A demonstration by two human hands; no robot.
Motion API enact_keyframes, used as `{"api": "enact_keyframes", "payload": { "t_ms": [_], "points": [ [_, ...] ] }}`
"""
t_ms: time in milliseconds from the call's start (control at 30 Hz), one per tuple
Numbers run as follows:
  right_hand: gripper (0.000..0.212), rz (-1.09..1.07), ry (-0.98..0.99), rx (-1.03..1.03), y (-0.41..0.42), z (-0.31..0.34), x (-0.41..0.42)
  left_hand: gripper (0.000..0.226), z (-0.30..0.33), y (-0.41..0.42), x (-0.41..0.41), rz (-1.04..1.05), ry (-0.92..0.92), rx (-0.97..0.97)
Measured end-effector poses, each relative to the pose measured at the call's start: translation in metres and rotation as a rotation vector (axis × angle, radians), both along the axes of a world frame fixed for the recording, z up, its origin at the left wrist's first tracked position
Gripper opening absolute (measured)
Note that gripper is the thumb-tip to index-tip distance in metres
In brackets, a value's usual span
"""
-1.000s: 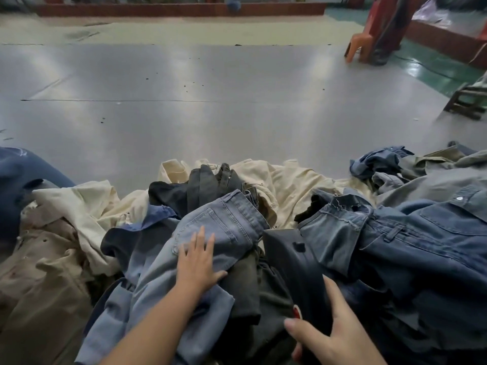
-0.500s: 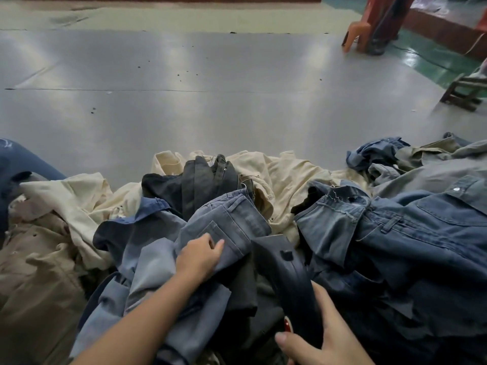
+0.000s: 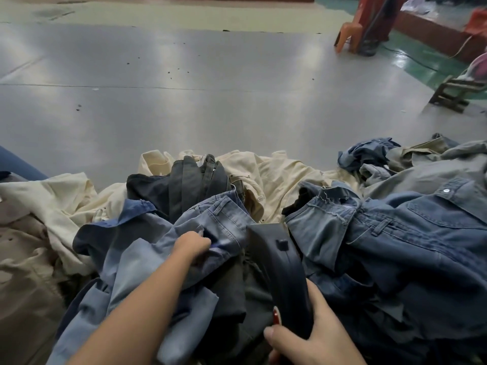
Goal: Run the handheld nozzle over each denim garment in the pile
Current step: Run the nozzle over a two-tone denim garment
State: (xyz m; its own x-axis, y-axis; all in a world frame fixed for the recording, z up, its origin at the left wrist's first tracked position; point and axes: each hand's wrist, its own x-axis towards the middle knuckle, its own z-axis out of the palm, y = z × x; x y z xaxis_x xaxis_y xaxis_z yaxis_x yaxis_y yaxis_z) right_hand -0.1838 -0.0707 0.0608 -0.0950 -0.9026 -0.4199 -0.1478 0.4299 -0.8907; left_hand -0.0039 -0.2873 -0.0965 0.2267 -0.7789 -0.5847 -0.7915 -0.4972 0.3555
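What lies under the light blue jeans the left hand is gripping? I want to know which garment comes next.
Under the light blue jeans gripped by the left hand show a dark grey garment and a paler blue one. Anything deeper is covered.

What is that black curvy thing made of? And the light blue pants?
The black nozzle looks like hard plastic: smooth, slightly shiny, with a moulded nub. The light blue jeans look like faded denim: woven, matte, with stitched seams and a belt loop.

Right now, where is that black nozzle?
Low and centre-right in the head view: the right hand grips the black nozzle, its mouth beside the light blue jeans.
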Motion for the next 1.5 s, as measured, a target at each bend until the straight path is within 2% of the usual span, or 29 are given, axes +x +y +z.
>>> {"api": "enact_keyframes", "payload": {
  "t_ms": [67, 133, 167, 233, 333, 400, 500, 567, 667, 733, 767, 800, 867, 967, 1067, 1167, 1233, 1300, 1433, 1500],
  "points": [
    [0.071, 0.014, -0.033, 0.004, 0.000, 0.002, -0.001, 0.015, 0.006, 0.016, 0.011, 0.268, 0.418, -0.099],
    [0.050, 0.002, -0.114, -0.022, 0.000, 0.005, -0.001, 0.019, 0.025, 0.042, 0.021, 0.503, 0.787, -0.120],
    [0.046, -0.013, -0.160, -0.043, -0.001, 0.006, 0.000, 0.020, 0.036, 0.055, 0.026, 0.568, 0.916, -0.108],
    [0.045, -0.043, -0.226, -0.078, -0.002, 0.010, 0.005, 0.022, 0.063, 0.079, 0.033, 0.600, 1.083, -0.081],
    [0.038, -0.064, -0.250, -0.200, -0.007, 0.021, 0.018, 0.028, 0.110, 0.105, 0.038, 0.598, 1.229, 0.021],
    [0.044, -0.071, -0.196, -0.282, -0.012, 0.028, 0.023, 0.025, 0.142, 0.118, 0.034, 0.561, 1.242, 0.000],
    [0.039, -0.031, -0.132, -0.390, -0.022, 0.037, 0.027, 0.018, 0.175, 0.139, 0.028, 0.446, 1.130, -0.144],
    [0.044, 0.061, -0.118, -0.446, -0.025, 0.044, 0.030, 0.029, 0.193, 0.154, 0.028, 0.349, 1.105, -0.177],
    [0.060, 0.202, -0.117, -0.493, -0.026, 0.047, 0.031, 0.051, 0.220, 0.173, 0.036, 0.208, 1.185, -0.038],
    [0.052, 0.255, -0.139, -0.504, -0.025, 0.045, 0.029, 0.045, 0.236, 0.182, 0.043, 0.117, 1.227, -0.014],
    [0.042, 0.255, -0.173, -0.506, -0.024, 0.044, 0.029, 0.033, 0.240, 0.184, 0.047, 0.098, 1.255, -0.027],
    [0.034, 0.240, -0.208, -0.512, -0.023, 0.043, 0.029, 0.026, 0.243, 0.185, 0.050, 0.102, 1.283, -0.040],
    [0.025, 0.158, -0.292, -0.486, -0.019, 0.043, 0.031, 0.024, 0.237, 0.183, 0.057, 0.132, 1.298, -0.082],
    [0.022, -0.007, -0.480, -0.344, -0.017, 0.043, 0.030, 0.019, 0.206, 0.181, 0.062, 0.239, 1.132, -0.187],
    [0.022, -0.055, -0.547, -0.298, -0.018, 0.042, 0.030, 0.007, 0.176, 0.186, 0.055, 0.373, 0.978, -0.236],
    [0.021, -0.030, -0.530, -0.295, -0.019, 0.039, 0.036, 0.023, 0.163, 0.187, 0.055, 0.261, 0.691, -0.296],
    [0.020, -0.021, -0.518, -0.315, -0.020, 0.038, 0.039, 0.034, 0.165, 0.188, 0.057, 0.193, 0.627, -0.265],
    [0.015, -0.040, -0.521, -0.326, -0.022, 0.036, 0.040, 0.032, 0.166, 0.191, 0.057, 0.249, 0.774, -0.207],
    [0.018, -0.034, -0.572, -0.275, -0.020, 0.033, 0.039, 0.023, 0.170, 0.193, 0.053, 0.665, 1.353, -0.020],
    [0.017, -0.095, -0.555, -0.230, -0.021, 0.030, 0.033, 0.018, 0.176, 0.193, 0.056, 0.706, 1.525, 0.098]
  ]
}}
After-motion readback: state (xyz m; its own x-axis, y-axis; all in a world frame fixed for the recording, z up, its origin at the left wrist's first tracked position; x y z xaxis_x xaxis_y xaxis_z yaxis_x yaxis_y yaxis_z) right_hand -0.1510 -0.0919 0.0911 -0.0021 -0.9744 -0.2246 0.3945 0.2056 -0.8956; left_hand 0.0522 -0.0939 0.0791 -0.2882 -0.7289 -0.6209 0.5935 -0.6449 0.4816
